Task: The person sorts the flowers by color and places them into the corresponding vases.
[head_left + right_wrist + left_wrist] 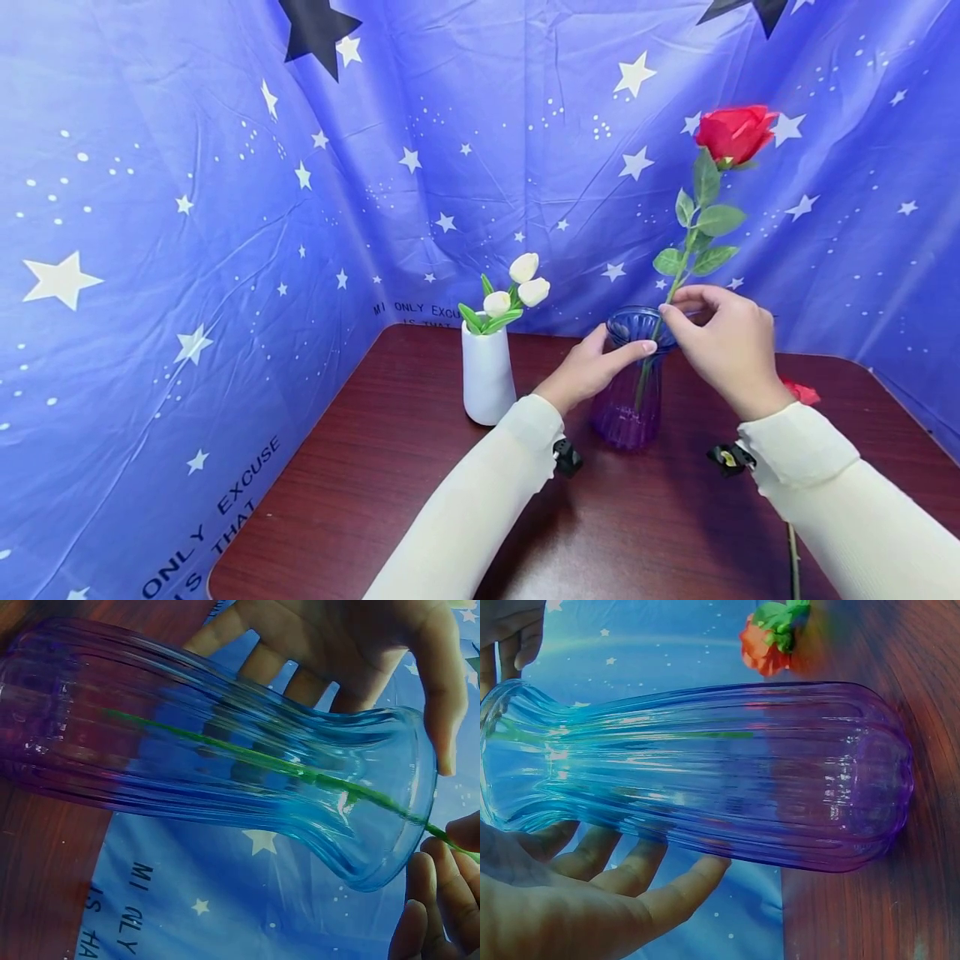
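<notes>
My right hand (731, 342) pinches the green stem of a red rose (735, 133) between thumb and fingers, just above the vase's mouth. The stem's lower part (300, 774) runs down inside a ribbed glass vase (626, 408), blue at the top and purple at the base. Its end stops short of the vase's bottom. Around the vase's upper part my left hand (592, 367) holds on, thumb at the rim and fingers behind the glass, as the right wrist view shows. The vase stands upright on the table.
Left of the glass vase stands a white vase (487, 383) with white tulips (523, 267). A second red rose (801, 392) lies on the brown table (360, 500), partly hidden by my right arm. A blue starry cloth (525, 167) hangs behind the table.
</notes>
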Tool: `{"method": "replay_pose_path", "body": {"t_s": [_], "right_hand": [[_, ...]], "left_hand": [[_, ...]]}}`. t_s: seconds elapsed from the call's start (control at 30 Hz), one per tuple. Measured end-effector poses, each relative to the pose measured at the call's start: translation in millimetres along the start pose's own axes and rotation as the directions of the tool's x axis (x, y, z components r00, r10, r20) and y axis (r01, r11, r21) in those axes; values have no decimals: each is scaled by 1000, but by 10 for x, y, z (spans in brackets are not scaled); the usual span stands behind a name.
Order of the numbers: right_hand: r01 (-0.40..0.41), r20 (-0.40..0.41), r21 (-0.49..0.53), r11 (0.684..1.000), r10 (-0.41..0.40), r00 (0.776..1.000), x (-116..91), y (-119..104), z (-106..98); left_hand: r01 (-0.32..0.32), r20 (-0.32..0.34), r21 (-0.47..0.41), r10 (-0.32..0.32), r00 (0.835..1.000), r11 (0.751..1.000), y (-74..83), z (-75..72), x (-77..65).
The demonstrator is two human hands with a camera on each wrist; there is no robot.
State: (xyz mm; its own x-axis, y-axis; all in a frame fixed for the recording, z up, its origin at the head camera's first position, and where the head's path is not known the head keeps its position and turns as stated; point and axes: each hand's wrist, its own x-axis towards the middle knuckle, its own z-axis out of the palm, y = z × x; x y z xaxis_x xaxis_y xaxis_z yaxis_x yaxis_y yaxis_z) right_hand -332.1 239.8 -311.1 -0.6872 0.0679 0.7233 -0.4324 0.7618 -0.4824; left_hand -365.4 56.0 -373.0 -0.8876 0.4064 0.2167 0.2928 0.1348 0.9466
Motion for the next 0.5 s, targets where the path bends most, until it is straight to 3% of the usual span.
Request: {"method": "replay_pose_path", "body": {"t_s": [0.3, 0.5], "right_hand": [[-12, 41, -43, 999, 14, 999, -23, 52, 60], [-21, 75, -82, 996, 27, 997, -29, 36, 94]], "left_hand": [[-25, 14, -20, 25, 1000, 999, -18, 4, 23], [8, 7, 4, -8, 1000, 1000, -7, -1, 8]]}}
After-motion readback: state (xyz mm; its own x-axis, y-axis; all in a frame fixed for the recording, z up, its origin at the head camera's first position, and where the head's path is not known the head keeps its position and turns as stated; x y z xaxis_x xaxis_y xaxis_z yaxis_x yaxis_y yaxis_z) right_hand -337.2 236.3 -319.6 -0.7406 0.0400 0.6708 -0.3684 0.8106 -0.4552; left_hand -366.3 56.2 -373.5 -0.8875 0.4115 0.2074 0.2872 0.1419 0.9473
